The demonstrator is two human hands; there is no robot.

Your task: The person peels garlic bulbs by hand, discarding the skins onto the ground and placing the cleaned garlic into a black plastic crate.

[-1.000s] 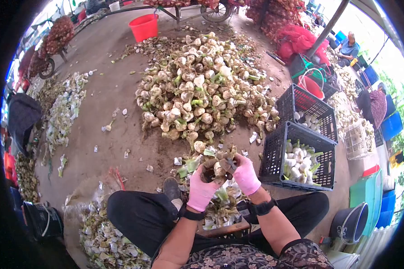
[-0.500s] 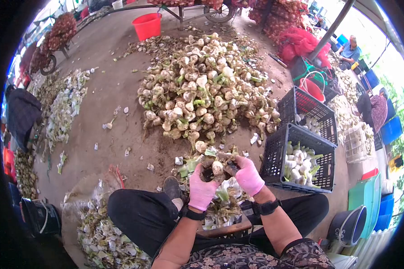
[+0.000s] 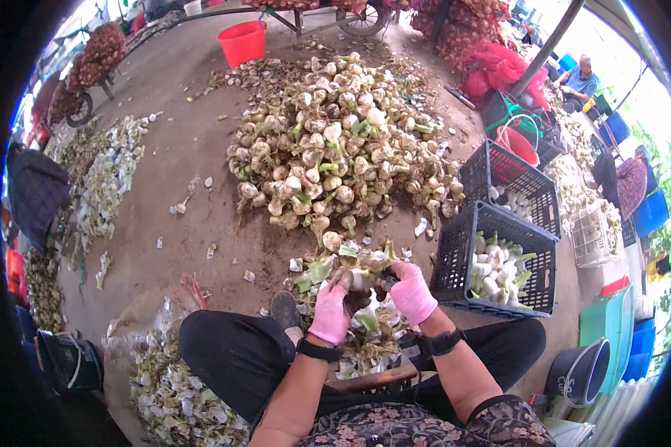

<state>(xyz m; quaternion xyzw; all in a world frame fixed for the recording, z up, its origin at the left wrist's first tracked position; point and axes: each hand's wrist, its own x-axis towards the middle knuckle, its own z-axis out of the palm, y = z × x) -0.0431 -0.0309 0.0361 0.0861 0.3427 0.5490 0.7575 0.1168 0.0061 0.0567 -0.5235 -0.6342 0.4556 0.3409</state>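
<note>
My left hand (image 3: 330, 307), in a pink glove with soiled fingertips, is closed around a pale garlic bulb (image 3: 361, 280). Opposite it, my gloved right hand (image 3: 412, 293) has its fingers curled in at the bulb's right side. Something dark shows by the right fingertips, but I cannot make out what it is. Below and around both hands lie peeled garlic skins and leaves (image 3: 369, 328). Just beyond them rises a large heap of untrimmed garlic (image 3: 343, 149) with stalks and roots.
To the right stand a black crate of cleaned garlic (image 3: 455, 272) and another black crate (image 3: 492, 167) behind it. A red bucket (image 3: 242, 46) is at the back. Garlic waste (image 3: 179, 395) lies left of my knee. Other people sit at the far right, one in a blue shirt (image 3: 580, 83).
My left hand has turned, its fingers now reaching higher over the bulb, which has tilted and shows less. My right hand has barely shifted.
</note>
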